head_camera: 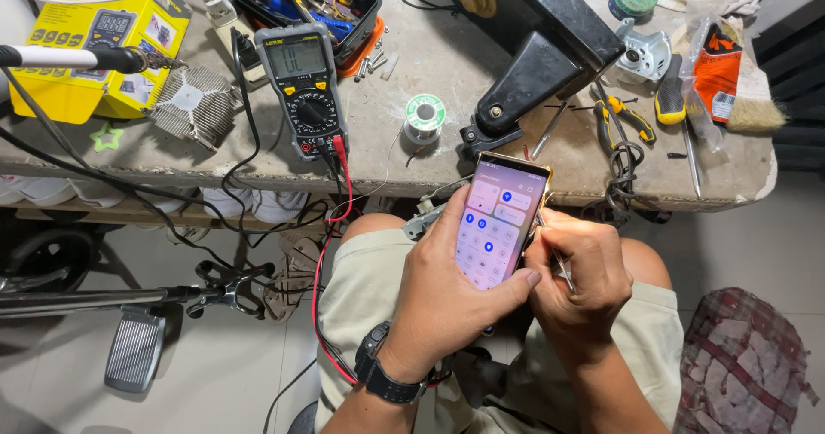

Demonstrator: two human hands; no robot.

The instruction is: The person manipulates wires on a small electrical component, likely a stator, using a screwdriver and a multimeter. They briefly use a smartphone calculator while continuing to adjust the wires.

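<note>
My left hand (443,292) wraps around a smartphone (500,222) at the centre of the frame, just above my lap, with the fingers curled behind the case and the thumb laid across the lower right edge of the lit screen. My right hand (580,284) sits immediately to the right, touching the phone's side, its fingers closed in a pinch on a thin metal tool (560,266) (its tip is hidden behind the fingers). A black wristwatch (387,374) circles my left wrist at lower centre.

On the workbench (412,73) in the upper half of the frame, a digital multimeter (302,86) lies left of centre, its red lead (326,253) hanging down beside my left knee. A solder spool (424,114) stands just right of the meter. Yellow-handled pliers (623,116) lie at upper right.
</note>
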